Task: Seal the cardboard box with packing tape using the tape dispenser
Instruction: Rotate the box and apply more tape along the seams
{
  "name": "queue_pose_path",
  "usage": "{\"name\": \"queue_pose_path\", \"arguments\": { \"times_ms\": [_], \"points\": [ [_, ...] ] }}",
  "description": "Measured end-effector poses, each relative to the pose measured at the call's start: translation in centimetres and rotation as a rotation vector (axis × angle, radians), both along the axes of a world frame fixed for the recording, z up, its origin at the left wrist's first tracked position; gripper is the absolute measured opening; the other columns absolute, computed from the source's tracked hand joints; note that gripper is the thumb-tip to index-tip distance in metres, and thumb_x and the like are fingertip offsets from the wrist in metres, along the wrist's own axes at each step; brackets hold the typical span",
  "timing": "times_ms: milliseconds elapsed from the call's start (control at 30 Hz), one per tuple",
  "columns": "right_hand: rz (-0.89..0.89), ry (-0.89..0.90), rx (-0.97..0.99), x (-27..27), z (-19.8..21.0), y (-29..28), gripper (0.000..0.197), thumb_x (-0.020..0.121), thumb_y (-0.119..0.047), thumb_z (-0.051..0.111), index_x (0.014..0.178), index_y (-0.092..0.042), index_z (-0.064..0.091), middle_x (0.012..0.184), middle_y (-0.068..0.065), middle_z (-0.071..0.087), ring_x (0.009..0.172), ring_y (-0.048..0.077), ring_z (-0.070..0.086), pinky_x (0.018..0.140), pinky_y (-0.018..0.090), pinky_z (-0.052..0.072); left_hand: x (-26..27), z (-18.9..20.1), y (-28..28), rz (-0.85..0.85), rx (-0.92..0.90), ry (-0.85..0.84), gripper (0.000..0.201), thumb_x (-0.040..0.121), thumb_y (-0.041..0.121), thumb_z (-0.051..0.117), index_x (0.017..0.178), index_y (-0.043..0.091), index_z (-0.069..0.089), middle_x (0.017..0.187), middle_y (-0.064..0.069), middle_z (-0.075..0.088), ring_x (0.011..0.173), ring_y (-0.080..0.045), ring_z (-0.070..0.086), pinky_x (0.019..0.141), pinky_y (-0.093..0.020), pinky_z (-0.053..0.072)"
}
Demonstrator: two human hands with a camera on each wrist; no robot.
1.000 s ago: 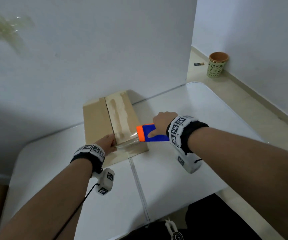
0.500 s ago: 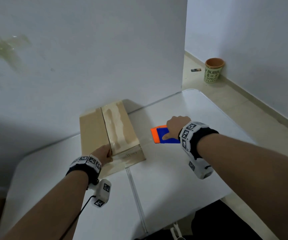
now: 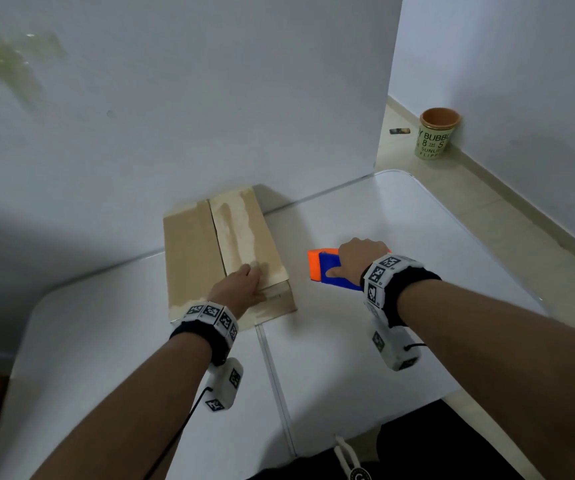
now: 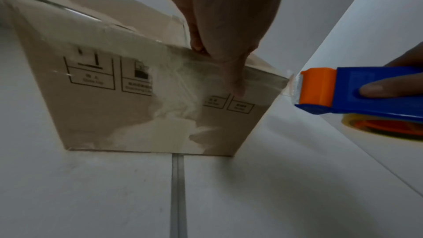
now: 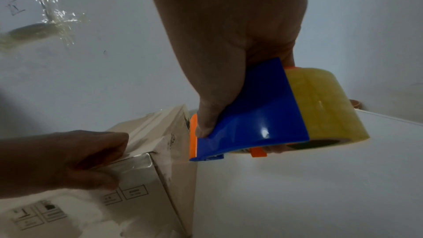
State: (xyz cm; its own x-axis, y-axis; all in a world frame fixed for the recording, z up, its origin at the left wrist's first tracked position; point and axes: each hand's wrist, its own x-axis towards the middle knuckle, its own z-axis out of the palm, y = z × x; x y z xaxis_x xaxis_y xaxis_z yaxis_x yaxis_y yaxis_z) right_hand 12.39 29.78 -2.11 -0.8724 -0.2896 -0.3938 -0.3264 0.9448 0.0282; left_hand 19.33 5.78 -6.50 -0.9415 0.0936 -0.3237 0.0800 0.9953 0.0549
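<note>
The cardboard box (image 3: pixel 192 258) stands on the white table against the wall, with clear tape along its top seam and down its front face (image 4: pixel 137 106). My left hand (image 3: pixel 244 285) lies over the box's near top edge. Its fingers rest flat on the taped top and the thumb (image 4: pixel 235 79) presses the tape on the front face. My right hand (image 3: pixel 355 261) grips the blue and orange tape dispenser (image 3: pixel 327 271) just right of the box, clear of it. The yellowish tape roll (image 5: pixel 327 106) sits in the dispenser (image 5: pixel 251 124). A short tape end hangs at its orange blade (image 4: pixel 318 86).
The white folding table (image 3: pixel 383 341) has a centre seam (image 3: pixel 272 368) running toward me. A white wall (image 3: pixel 210 98) rises right behind the box, with crumpled tape scraps (image 3: pixel 2 57) stuck on it. On the floor at the far right stand a green cup (image 3: pixel 438 133) and a small dark object (image 3: pixel 399 130).
My right hand has carried the dispenser off the box's front edge to the right, and the tape no longer joins them. My left hand slid rightward onto the taped top.
</note>
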Motion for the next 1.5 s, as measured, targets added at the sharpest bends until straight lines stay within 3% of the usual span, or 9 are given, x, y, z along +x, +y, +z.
{"name": "queue_pose_path", "arguments": {
  "times_ms": [233, 467, 600, 733, 967, 1100, 1267, 1400, 1500],
  "points": [
    [-0.014, -0.02, -0.022, 0.7, -0.1, 0.1, 0.045, 0.089, -0.058, 0.052, 0.084, -0.013, 0.051, 0.064, -0.003, 0.041, 0.072, 0.022, 0.053, 0.066, 0.029, 0.039, 0.2, 0.1, -1.6, -0.105, -0.029, -0.004, 0.056, 0.093, 0.044, 0.051, 0.136, 0.013, 0.032, 0.121, -0.005, 0.047, 0.09, -0.029, 0.061, 0.066, -0.035, 0.042],
    [0.052, -0.029, -0.039, 1.8, 0.0, -1.0, 0.045, 0.09, -0.055, 0.051, 0.094, -0.011, 0.058, 0.077, 0.001, 0.051, 0.073, 0.022, 0.051, 0.066, 0.029, 0.038, 0.2, 1.7, -3.0, -0.129, -0.075, -0.108, 0.051, 0.086, 0.056, 0.054, 0.107, 0.012, 0.044, 0.101, -0.001, 0.046, 0.079, -0.021, 0.052, 0.073, -0.037, 0.049],
    [0.043, -0.034, -0.027, 2.2, -0.1, -1.4, 0.043, 0.09, -0.055, 0.051, 0.087, -0.013, 0.053, 0.064, -0.002, 0.042, 0.072, 0.021, 0.052, 0.065, 0.029, 0.038, -1.3, 1.7, 1.2, -0.192, 0.064, -0.038, 0.039, 0.086, 0.046, 0.06, 0.095, 0.012, 0.044, 0.091, 0.0, 0.039, 0.074, -0.021, 0.048, 0.063, -0.032, 0.037],
    [0.026, -0.022, -0.036, 1.8, 0.3, -1.2, 0.043, 0.09, -0.054, 0.052, 0.092, -0.012, 0.058, 0.076, 0.001, 0.051, 0.074, 0.022, 0.051, 0.066, 0.029, 0.038, -2.2, 0.6, 1.9, -0.125, 0.096, 0.01, 0.029, 0.086, 0.036, 0.063, 0.083, 0.019, 0.041, 0.087, 0.003, 0.044, 0.075, -0.021, 0.05, 0.063, -0.03, 0.035],
    [0.016, -0.014, -0.053, 1.4, -0.4, -1.9, 0.049, 0.09, -0.053, 0.053, 0.109, -0.009, 0.062, 0.109, 0.006, 0.064, 0.089, 0.025, 0.061, 0.071, 0.031, 0.039, -2.9, 0.3, 1.9, -0.114, 0.098, -0.017, 0.027, 0.084, 0.033, 0.066, 0.08, 0.019, 0.042, 0.08, 0.005, 0.046, 0.07, -0.018, 0.046, 0.06, -0.026, 0.033],
    [0.007, -0.015, -0.043, 1.2, -0.5, -2.7, 0.046, 0.088, -0.053, 0.055, 0.103, -0.011, 0.064, 0.1, 0.004, 0.066, 0.076, 0.022, 0.051, 0.068, 0.029, 0.039, -3.1, 0.1, 1.7, -0.114, 0.111, -0.018, 0.029, 0.083, 0.032, 0.067, 0.078, 0.02, 0.041, 0.081, 0.004, 0.047, 0.069, -0.018, 0.047, 0.053, -0.023, 0.027],
    [0.031, -0.028, -0.005, 0.9, -0.9, -4.4, 0.042, 0.089, -0.05, 0.055, 0.1, -0.011, 0.066, 0.081, 0.0, 0.055, 0.072, 0.022, 0.052, 0.066, 0.03, 0.038, -3.0, -0.1, 1.8, -0.113, 0.14, -0.029, 0.029, 0.082, 0.031, 0.067, 0.078, 0.02, 0.041, 0.083, 0.001, 0.05, 0.067, -0.017, 0.047, 0.06, -0.026, 0.039],
    [0.047, -0.045, 0.005, 0.4, -1.6, -5.8, 0.044, 0.089, -0.052, 0.054, 0.104, -0.012, 0.067, 0.088, 0.003, 0.061, 0.074, 0.022, 0.054, 0.066, 0.03, 0.04, -3.1, 0.1, 1.8, -0.123, 0.13, -0.039, 0.026, 0.082, 0.029, 0.066, 0.082, 0.019, 0.042, 0.083, 0.0, 0.049, 0.069, -0.019, 0.047, 0.064, -0.029, 0.041],
    [0.048, -0.082, 0.04, 0.1, -1.2, -6.6, 0.047, 0.09, -0.052, 0.054, 0.109, -0.01, 0.065, 0.106, 0.005, 0.068, 0.09, 0.023, 0.065, 0.069, 0.031, 0.043, -3.1, 0.2, 1.6, -0.148, 0.14, -0.031, 0.023, 0.083, 0.029, 0.064, 0.084, 0.019, 0.043, 0.082, 0.001, 0.05, 0.069, -0.018, 0.048, 0.064, -0.028, 0.042]
  ]
}}
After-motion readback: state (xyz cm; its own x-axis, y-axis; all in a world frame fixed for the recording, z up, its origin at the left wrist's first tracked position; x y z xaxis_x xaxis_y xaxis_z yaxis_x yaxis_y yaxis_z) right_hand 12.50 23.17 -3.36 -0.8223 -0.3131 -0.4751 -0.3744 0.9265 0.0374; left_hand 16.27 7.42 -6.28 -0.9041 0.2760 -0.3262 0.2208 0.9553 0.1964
